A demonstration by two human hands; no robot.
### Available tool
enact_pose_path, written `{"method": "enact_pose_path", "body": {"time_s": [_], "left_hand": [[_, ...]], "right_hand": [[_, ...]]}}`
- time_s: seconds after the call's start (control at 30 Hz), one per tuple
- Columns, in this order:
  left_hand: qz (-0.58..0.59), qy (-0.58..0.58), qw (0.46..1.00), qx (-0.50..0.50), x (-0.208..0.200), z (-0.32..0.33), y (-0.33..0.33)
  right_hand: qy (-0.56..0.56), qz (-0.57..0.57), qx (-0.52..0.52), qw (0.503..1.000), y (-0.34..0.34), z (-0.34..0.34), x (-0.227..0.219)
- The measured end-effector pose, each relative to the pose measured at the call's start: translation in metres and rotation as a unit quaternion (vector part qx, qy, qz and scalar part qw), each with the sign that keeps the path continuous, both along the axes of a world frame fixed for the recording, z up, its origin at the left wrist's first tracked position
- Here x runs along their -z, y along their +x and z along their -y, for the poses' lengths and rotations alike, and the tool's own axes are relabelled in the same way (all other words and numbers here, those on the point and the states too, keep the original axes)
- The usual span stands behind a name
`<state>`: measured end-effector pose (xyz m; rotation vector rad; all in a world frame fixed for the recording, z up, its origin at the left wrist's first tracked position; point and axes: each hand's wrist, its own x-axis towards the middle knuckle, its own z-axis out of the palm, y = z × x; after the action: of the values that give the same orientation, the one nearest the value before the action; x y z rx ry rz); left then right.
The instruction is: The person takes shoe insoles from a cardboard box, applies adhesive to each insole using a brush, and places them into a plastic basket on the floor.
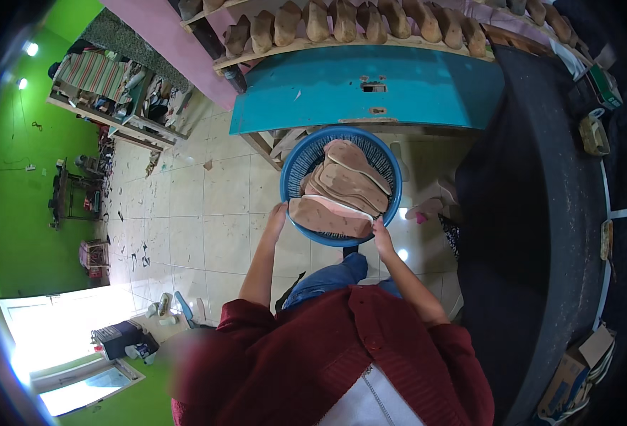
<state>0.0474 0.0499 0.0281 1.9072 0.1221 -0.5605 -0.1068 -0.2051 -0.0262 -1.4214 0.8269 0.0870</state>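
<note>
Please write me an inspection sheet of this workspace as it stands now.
Surface: turquoise table, with worn patches and cut-outs.
Job's things: blue basket in front of the table, holding stacked flat brown pieces.
Clutter: dark scraps scattered on the tiled floor.
Hands: left hand grips the basket's left side; right hand grips its lower right.
Cables: thin dark lines on the green wall may be wires; too small to tell.
Surroundings: row of brown shoe-shaped forms beyond the table; black cloth at right.
</note>
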Motion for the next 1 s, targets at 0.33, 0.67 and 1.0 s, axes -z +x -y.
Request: {"method": "enact_pose_path", "body": {"time_s": [0.33,0.67,1.0], "left_hand": [[0.014,0.18,0.983,0.025,0.014,0.007,0.007],[0.104,0.138,0.931,0.32,-0.031,0.124,-0.046],[0.29,0.011,0.836,0.465,-0.113,0.245,-0.095]], "right_hand": [[0.14,-0.097,0.155,0.973,-0.025,-0.006,-0.024],[0.143,0.017,0.337,0.93,-0.09,0.035,-0.068],[-0.246,0.078,0.398,0.88,-0.17,0.081,-0.136]]}}
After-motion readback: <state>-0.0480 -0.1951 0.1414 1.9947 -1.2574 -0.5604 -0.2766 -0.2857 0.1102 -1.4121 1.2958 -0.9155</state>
